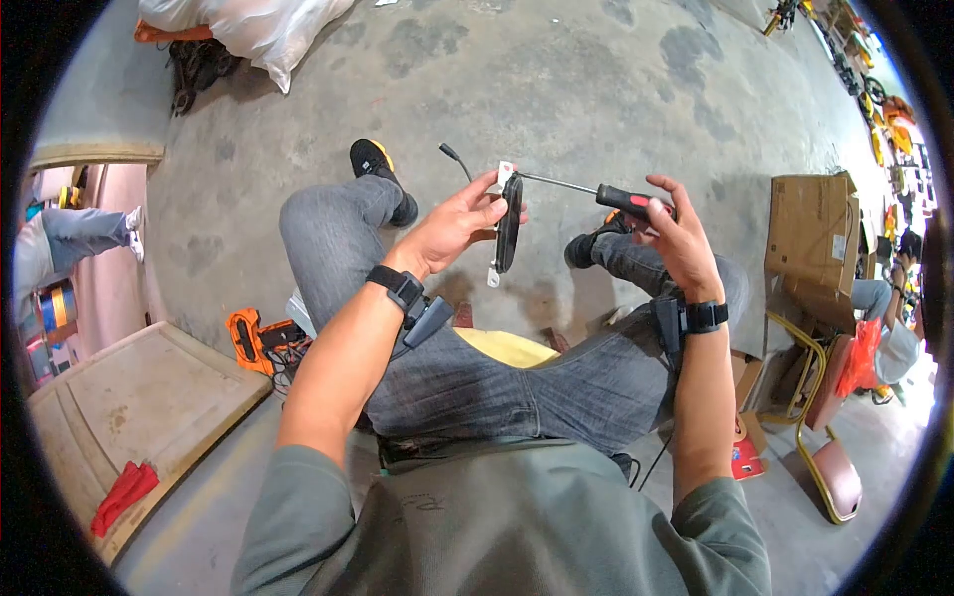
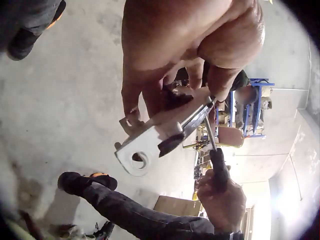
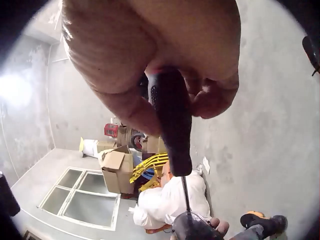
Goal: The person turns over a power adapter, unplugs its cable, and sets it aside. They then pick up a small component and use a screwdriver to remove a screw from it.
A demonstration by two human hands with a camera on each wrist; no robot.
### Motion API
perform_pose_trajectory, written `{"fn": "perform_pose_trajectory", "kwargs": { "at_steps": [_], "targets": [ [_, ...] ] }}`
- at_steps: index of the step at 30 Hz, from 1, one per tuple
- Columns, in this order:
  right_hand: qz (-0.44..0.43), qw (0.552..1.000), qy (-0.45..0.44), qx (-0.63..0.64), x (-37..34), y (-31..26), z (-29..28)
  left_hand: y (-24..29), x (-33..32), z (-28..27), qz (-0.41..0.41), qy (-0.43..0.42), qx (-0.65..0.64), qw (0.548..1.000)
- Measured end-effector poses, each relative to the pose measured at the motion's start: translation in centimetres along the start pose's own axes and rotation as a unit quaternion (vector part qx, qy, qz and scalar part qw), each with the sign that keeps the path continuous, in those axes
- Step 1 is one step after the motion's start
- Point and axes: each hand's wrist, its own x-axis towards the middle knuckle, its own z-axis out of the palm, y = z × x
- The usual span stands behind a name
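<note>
Concrete floor [image 1: 556, 94], grey and stained, one; the picture's rim is lost in black. White sack [image 1: 263, 35], at least one, cut off at the top edge; contents unseen. Cardboard box [image 1: 807, 228], one standing at the right in the head view; inside not visible. Open carton [image 3: 117, 172], one, flaps raised, seen from the right wrist; contents cannot be made out. Pale board [image 1: 179, 382], one, at lower left, bearing one red cloth [image 1: 124, 499]. Shoes [image 1: 372, 157], two, black with orange, on the seated person.

Black part [image 1: 511, 226], one, slim, held in front of the knees, with one white bracket [image 2: 161, 127] along it and one short cable [image 1: 452, 155], largely hidden behind the fingers. Left hand [image 1: 459, 228], one, pinching part and bracket between thumb and fingers.

Screwdriver [image 1: 618, 200], one, black and red handle. Right hand [image 1: 681, 243], one, fingers and thumb gripping that handle. Shaft reaches the black part's upper end; whether the tip touches cannot be told.
</note>
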Motion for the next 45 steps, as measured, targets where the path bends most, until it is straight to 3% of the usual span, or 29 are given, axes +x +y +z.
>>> {"fn": "perform_pose_trajectory", "kwargs": {
  "at_steps": [1, 3, 7, 9, 10, 12, 13, 15, 16, 18, 19, 21, 22, 24, 25, 28, 30, 32, 34, 36, 37, 41, 43, 44, 45],
  "targets": [
    [0.000, 1.000, -0.001, 0.000, 0.5, 0.0, -1.1, 0.0, -0.1, 0.0, 0.003, -0.005, -0.008, 1.000],
    [0.132, 0.974, -0.183, -0.026, 1.5, -0.2, -3.8, 0.0, -0.1, -0.1, 0.001, -0.002, -0.003, 1.000],
    [0.036, 0.995, -0.080, -0.046, 1.4, 1.4, -2.5, -0.1, -0.1, -0.1, 0.005, -0.007, 0.001, 1.000],
    [-0.123, 0.992, -0.028, -0.006, 1.5, 2.2, -1.6, -0.3, 0.0, -0.2, 0.009, -0.011, -0.001, 1.000],
    [-0.124, 0.992, -0.028, -0.007, 1.1, 1.6, -1.1, -0.4, 0.1, -0.3, 0.013, -0.014, -0.003, 1.000],
    [-0.006, 1.000, -0.007, -0.010, 0.0, 0.0, -0.5, -0.4, 0.1, -0.3, 0.016, -0.017, -0.001, 1.000],
    [-0.006, 1.000, -0.008, -0.011, 0.5, -0.1, -1.3, -0.4, 0.0, -0.3, 0.017, -0.021, 0.002, 1.000],
    [0.116, 0.977, -0.127, -0.124, 1.4, 0.0, -3.8, -0.3, -0.1, -0.3, 0.013, -0.018, 0.004, 1.000],
    [0.117, 0.977, -0.125, -0.124, 1.5, 0.6, -3.9, -0.2, -0.1, -0.2, 0.011, -0.016, 0.006, 1.000],
    [-0.025, 0.996, -0.074, -0.054, 1.5, 1.6, -3.4, -0.1, -0.1, -0.2, 0.011, -0.019, 0.004, 1.000],
    [-0.024, 0.996, -0.073, -0.055, 1.3, 1.6, -3.0, -0.2, -0.2, -0.1, 0.009, -0.021, 0.002, 1.000],
    [-0.106, 0.992, -0.044, 0.043, 0.9, 1.3, -1.8, -0.3, -0.2, -0.1, 0.010, -0.024, 0.000, 1.000],
    [-0.107, 0.992, -0.044, 0.042, 0.6, 1.1, -1.5, -0.3, -0.2, -0.2, 0.011, -0.027, -0.002, 1.000],
    [-0.020, 0.997, -0.003, -0.075, 0.1, 0.6, -1.1, -0.3, -0.2, -0.2, 0.017, -0.028, -0.001, 0.999],
    [0.062, 0.990, -0.029, -0.120, 0.1, -0.1, -1.6, -0.3, -0.2, -0.3, 0.020, -0.030, 0.000, 0.999],
    [0.038, 0.991, -0.106, -0.069, 1.0, 0.7, -3.4, -0.2, -0.2, -0.2, 0.020, -0.020, 0.015, 1.000],
    [-0.002, 0.997, -0.056, -0.050, 1.0, 1.5, -2.7, -0.2, -0.2, -0.2, 0.020, -0.025, 0.017, 0.999],
    [-0.090, 0.992, -0.025, 0.083, 0.9, 1.7, -2.0, -0.3, -0.3, -0.2, 0.019, -0.030, 0.018, 0.999],
    [-0.079, 0.993, -0.014, 0.090, 0.1, 0.4, -1.2, -0.3, -0.2, -0.2, 0.013, -0.034, 0.008, 0.999],
    [0.065, 0.996, -0.039, -0.056, 0.0, 0.0, -1.9, -0.4, -0.2, -0.2, 0.013, -0.029, 0.006, 0.999],
    [0.105, 0.980, -0.118, -0.120, 1.0, 0.0, -3.3, -0.4, -0.2, -0.2, 0.011, -0.027, 0.003, 1.000],
    [0.014, 0.999, -0.034, -0.027, 0.9, 1.5, -2.4, -0.6, -0.2, -0.3, 0.022, -0.035, 0.009, 0.999],
    [-0.092, 0.992, -0.009, 0.088, 0.9, 1.9, -1.8, -0.6, -0.1, -0.2, 0.020, -0.031, 0.021, 0.999],
    [-0.093, 0.992, -0.009, 0.088, 0.7, 1.5, -1.8, -0.6, -0.1, -0.2, 0.022, -0.031, 0.021, 0.999],
    [-0.036, 0.998, -0.028, 0.049, 0.2, 0.7, -1.7, -0.6, -0.1, -0.3, 0.020, -0.030, 0.013, 0.999]
  ]
}}
